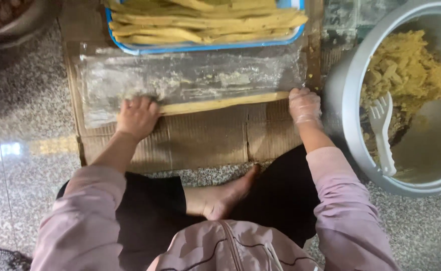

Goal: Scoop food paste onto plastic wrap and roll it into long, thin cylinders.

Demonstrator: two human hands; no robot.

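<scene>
A long thin yellow dough roll (220, 104) lies along the near edge of a clear plastic sheet (190, 75) spread on flat cardboard (205, 138). My left hand (137, 116), in a thin clear glove, presses down on the roll's left end and the folded plastic. At the roll's right end rests my right hand (305, 106), also gloved, fingers curled over the tip. Beyond the sheet, a blue-rimmed tray (205, 47) holds several finished yellow rolls (205, 22).
A large metal pot (348, 95) at the right holds yellow dough (406, 70) and a white plastic paddle (383, 133). A dark bowl (10, 17) sits at the top left. I sit on a speckled stone floor (25, 150), my bare foot (225, 198) by the cardboard.
</scene>
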